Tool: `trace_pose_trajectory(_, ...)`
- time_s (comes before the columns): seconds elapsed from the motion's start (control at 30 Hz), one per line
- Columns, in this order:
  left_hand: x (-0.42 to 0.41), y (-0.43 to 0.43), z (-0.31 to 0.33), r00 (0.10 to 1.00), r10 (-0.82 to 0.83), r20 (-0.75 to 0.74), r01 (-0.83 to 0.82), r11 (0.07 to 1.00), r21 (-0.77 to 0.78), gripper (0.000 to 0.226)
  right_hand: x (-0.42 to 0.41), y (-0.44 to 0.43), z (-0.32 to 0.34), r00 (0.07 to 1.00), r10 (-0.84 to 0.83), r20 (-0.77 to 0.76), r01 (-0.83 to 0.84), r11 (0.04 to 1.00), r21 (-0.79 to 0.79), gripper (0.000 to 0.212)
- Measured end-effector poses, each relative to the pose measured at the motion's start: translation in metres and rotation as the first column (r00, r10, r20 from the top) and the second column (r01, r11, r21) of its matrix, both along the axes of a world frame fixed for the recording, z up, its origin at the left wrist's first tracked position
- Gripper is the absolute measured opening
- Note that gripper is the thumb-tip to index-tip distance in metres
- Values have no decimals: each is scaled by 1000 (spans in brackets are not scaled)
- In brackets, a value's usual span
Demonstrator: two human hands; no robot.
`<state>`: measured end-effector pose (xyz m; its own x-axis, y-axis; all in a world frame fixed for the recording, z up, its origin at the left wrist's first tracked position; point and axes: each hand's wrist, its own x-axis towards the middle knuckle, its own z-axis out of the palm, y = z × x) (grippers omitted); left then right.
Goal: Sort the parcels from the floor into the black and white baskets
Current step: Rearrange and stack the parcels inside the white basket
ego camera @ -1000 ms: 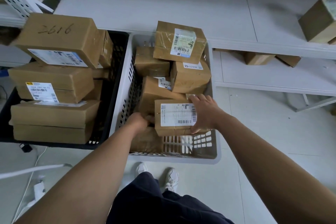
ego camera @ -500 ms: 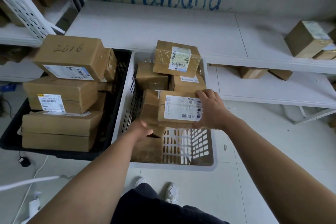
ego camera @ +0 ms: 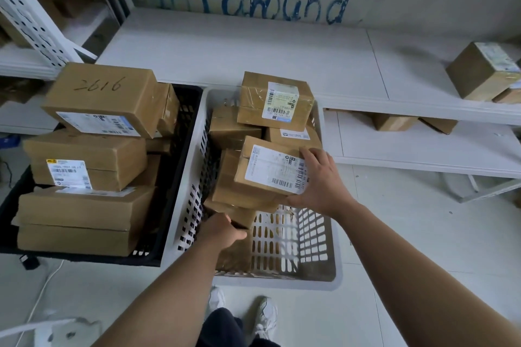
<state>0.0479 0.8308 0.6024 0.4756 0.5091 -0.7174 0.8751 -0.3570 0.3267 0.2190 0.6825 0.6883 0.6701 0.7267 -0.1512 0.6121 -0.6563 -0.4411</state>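
Head view: the labelled parcel [ego camera: 270, 169] lies tilted on the stack in the white basket [ego camera: 180, 200], beside the full black basket [ego camera: 186, 110]. I judge I'm settling it; next it needs a level seat. My right hand [ego camera: 318, 180] clasps its right edge, thumb underneath. My left hand [ego camera: 222, 229] curls at a lower parcel [ego camera: 234, 213]; whether it grips, I cannot tell.
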Motion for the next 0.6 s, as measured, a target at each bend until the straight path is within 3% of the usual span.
trace_pose_trajectory(0.17,12,-10,-36,963,-74,-258,116,981,154,106,7,-7,-13,999,-22,-39,24,999,39,121)
trace_pose_trajectory(0.3,20,-15,-58,937,-82,-340,135,982,133,125,9,-10,-17,999,-18,-34,20,999,46,121)
trace_pose_trajectory(0.5,27,-18,-88,926,10,-378,16,998,66,132,10,-10,-19,1000,-7,-5,7,998,64,119)
trace_pose_trajectory(0.6,25,-20,-98,938,10,-346,21,996,84,103,10,-11,-20,1000,-12,-15,13,998,67,118)
